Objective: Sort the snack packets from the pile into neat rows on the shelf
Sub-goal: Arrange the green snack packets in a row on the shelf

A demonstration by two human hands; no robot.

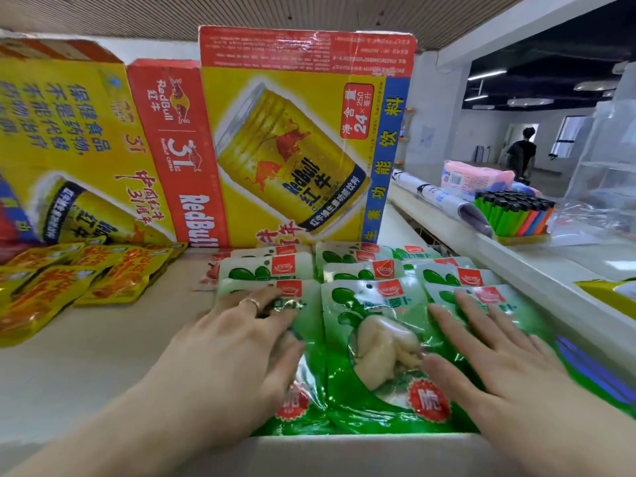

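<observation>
Green snack packets lie in three overlapping rows on the pale shelf [86, 356]. The middle front green packet [375, 342] shows a clear window with pale food inside. My left hand [230, 342], with rings on two fingers, rests flat with straight fingers on the left row's front packet [306, 383]. My right hand [495, 352] lies flat with spread fingers on the right row's front packet [481, 297]. More green packets [364, 270] overlap behind these. Yellow snack packets [113, 277] lie in a loose spread at the left of the shelf.
Two Red Bull cartons [296, 139] stand at the back of the shelf. To the right, a white counter [516, 263] holds a box of lighters [516, 215], a rolled sheet and a pink pack [475, 177]. A person stands far off at the right.
</observation>
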